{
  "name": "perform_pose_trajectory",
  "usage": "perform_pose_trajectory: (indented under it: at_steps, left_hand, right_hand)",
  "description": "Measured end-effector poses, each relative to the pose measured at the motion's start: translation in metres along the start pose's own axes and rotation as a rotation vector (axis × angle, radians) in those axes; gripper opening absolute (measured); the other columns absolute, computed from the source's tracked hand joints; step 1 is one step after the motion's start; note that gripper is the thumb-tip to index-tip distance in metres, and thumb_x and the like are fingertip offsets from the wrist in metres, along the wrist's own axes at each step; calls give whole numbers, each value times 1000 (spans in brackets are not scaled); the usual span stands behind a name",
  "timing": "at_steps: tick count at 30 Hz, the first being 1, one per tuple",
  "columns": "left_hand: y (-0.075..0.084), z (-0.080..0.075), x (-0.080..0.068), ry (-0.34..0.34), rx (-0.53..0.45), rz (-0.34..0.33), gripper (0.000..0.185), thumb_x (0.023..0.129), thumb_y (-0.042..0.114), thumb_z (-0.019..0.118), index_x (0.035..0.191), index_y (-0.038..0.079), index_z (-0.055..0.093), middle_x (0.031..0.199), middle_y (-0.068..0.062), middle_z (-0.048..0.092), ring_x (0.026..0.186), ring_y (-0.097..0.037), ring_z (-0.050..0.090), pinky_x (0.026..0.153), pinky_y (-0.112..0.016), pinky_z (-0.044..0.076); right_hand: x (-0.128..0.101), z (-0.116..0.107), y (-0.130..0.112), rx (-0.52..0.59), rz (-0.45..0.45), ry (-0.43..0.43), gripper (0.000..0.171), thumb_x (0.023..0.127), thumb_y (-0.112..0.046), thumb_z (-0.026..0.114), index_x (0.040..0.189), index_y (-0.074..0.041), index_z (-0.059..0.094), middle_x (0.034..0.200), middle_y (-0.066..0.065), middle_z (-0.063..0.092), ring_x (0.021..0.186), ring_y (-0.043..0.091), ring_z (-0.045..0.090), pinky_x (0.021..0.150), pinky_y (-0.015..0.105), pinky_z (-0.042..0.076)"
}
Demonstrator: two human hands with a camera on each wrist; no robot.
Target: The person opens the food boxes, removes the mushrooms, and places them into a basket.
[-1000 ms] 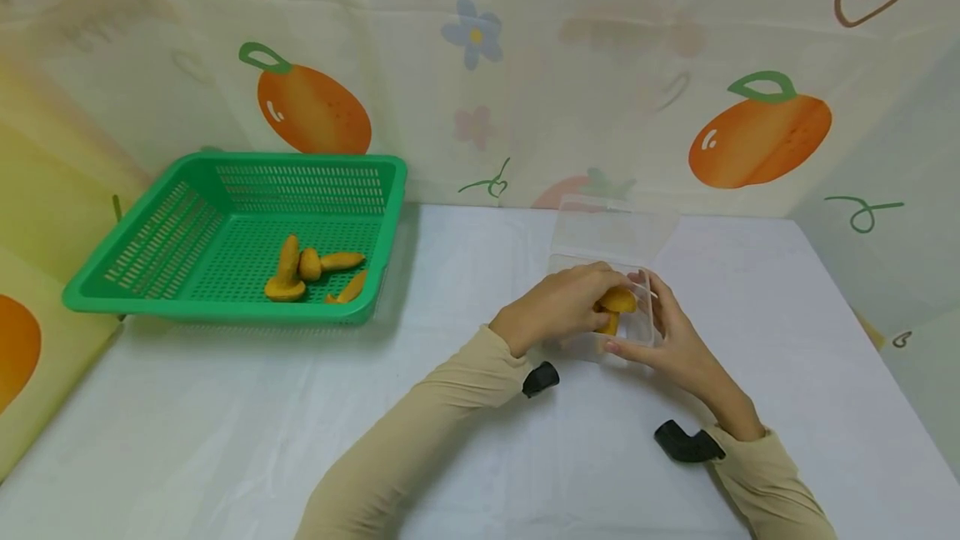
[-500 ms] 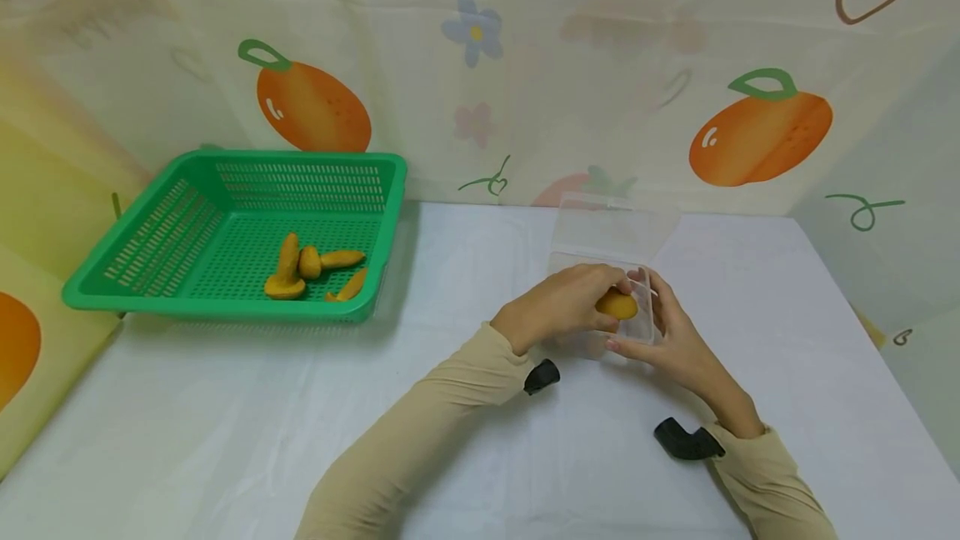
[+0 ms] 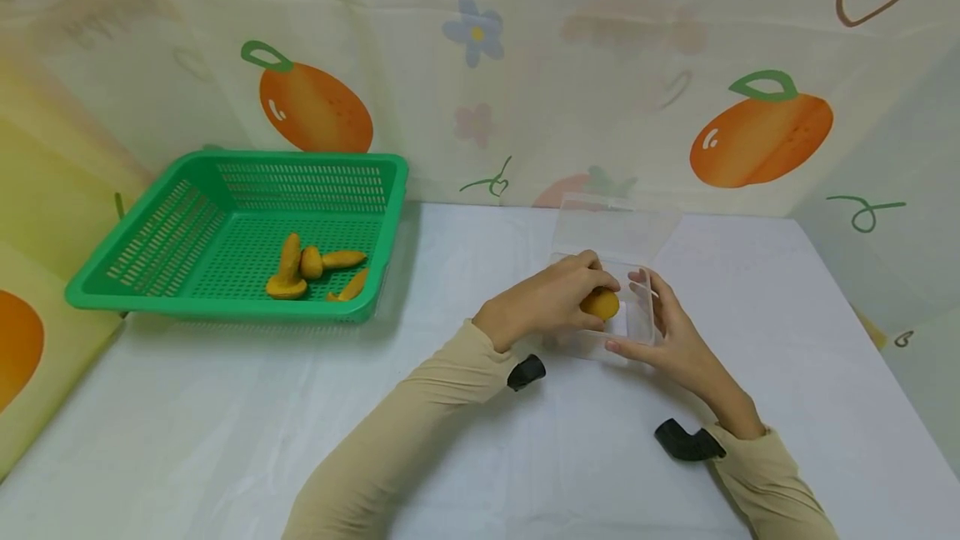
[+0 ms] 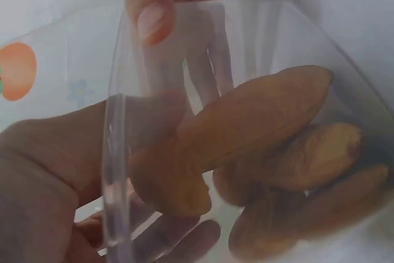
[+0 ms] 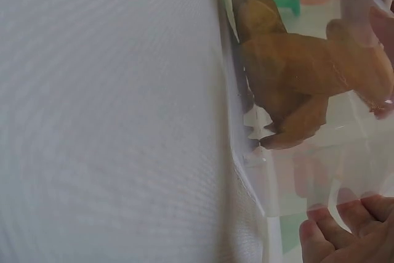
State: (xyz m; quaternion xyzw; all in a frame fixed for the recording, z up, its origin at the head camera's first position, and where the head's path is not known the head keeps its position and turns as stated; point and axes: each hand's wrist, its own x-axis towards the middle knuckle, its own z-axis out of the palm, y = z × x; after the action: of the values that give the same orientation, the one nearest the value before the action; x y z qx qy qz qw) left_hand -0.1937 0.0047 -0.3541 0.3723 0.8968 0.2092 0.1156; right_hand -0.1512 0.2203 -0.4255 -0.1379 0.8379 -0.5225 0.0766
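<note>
A clear plastic box (image 3: 641, 317) stands on the white table with its hinged lid (image 3: 600, 232) raised at the back. My left hand (image 3: 543, 300) reaches inside and pinches a yellow-brown mushroom (image 3: 600, 304) by its cap end. Through the wall, the left wrist view shows that mushroom's long stem (image 4: 271, 109) lying above several others (image 4: 308, 158). My right hand (image 3: 678, 342) holds the box's right side, thumb at the front and fingers behind. In the right wrist view several mushrooms (image 5: 289, 60) lie piled within the box.
A green slotted basket (image 3: 225, 307) stands at the table's left, with a few more mushrooms (image 3: 287, 275) in its front right corner. Black curved pieces (image 3: 686, 442) stick out at both sleeve cuffs. Behind the table hangs a printed cloth (image 3: 525, 90).
My left hand shifts left inside the box with the mushroom, which tips so that only its cap shows from above. My right hand stays put on the box.
</note>
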Motion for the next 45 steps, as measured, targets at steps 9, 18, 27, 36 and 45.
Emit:
perform_pose_trajectory:
  at_steps: [9, 18, 27, 36, 45]
  left_hand:
    - [-5, -11, -14, 47, -52, 10, 42, 87, 26, 77, 124, 13, 62, 116, 1, 61, 103, -12, 54, 90, -19, 47]
    - [-7, -20, -29, 91, -79, 29, 45, 85, 27, 79, 123, 12, 60, 120, 1, 61, 103, -13, 55, 92, -21, 48]
    - [-15, -29, -45, 100, -132, -8, 41, 86, 20, 78, 123, 12, 62, 115, -2, 56, 99, -14, 55, 87, -22, 50]
    - [-26, -36, -57, 70, -167, 16, 35, 86, 12, 76, 119, 8, 66, 117, -1, 68, 98, -13, 59, 88, -23, 52]
    - [-31, -40, -72, 51, -170, 37, 41, 87, 12, 76, 127, 8, 67, 127, -3, 68, 98, -12, 60, 88, -28, 53]
  right_hand:
    - [0, 1, 0, -6, 10, 3, 109, 83, -19, 81, 160, -19, 3, 164, 10, 18, 151, 40, 18, 115, 68, 20]
    - [0, 1, -1, -3, 13, 1, 110, 83, -18, 81, 160, -17, 2, 164, 11, 19, 151, 41, 18, 115, 68, 22]
    - [1, 1, -1, -8, 15, 8, 111, 82, -17, 82, 159, -12, 3, 163, 14, 19, 150, 42, 19, 114, 68, 22]
    - [1, 1, -2, -7, 7, 16, 111, 81, -16, 82, 159, -13, 4, 163, 15, 19, 150, 43, 18, 114, 69, 21]
    - [0, 1, -4, -7, 8, 19, 113, 80, -15, 83, 160, -14, 3, 163, 14, 20, 150, 43, 19, 114, 70, 22]
